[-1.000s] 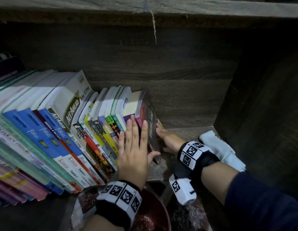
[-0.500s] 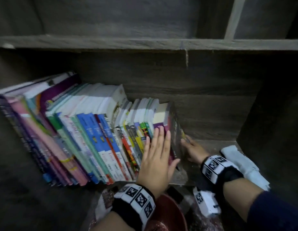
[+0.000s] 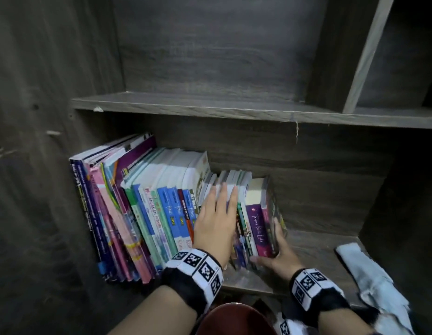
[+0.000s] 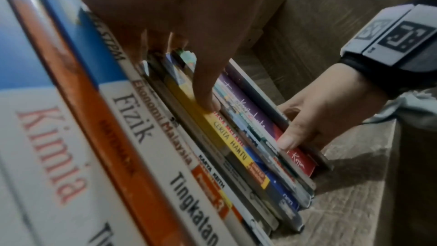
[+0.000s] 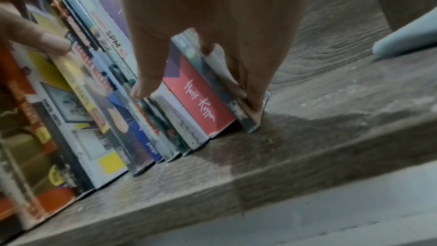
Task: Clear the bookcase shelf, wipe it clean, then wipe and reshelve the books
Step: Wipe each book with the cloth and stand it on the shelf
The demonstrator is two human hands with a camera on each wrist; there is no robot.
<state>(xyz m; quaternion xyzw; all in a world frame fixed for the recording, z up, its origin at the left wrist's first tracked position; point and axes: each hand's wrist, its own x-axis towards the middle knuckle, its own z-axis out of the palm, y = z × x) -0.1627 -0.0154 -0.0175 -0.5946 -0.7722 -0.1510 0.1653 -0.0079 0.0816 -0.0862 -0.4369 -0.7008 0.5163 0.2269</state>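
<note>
Books (image 3: 176, 213): row stood spine-out on the lower shelf (image 3: 314, 247), leaning left, long axes near upright. Head view: my left hand (image 3: 216, 223) lay flat on the middle spines, fingers straight; my right hand (image 3: 277, 252) clamped the row's right end. Cloth (image 3: 369, 284) well right.

Left wrist view: left fingers (image 4: 205, 89) pressed a yellow spine (image 4: 227, 137).

Right wrist view: right thumb (image 5: 149, 79) fronted the spines, right fingers (image 5: 250, 89) behind the end book (image 5: 220, 81).

The row of books (image 3: 161, 213) fills the shelf's (image 3: 314, 247) left and middle, leaving bare board to the right, where a crumpled white cloth (image 3: 369, 281) lies near the side wall.
</note>
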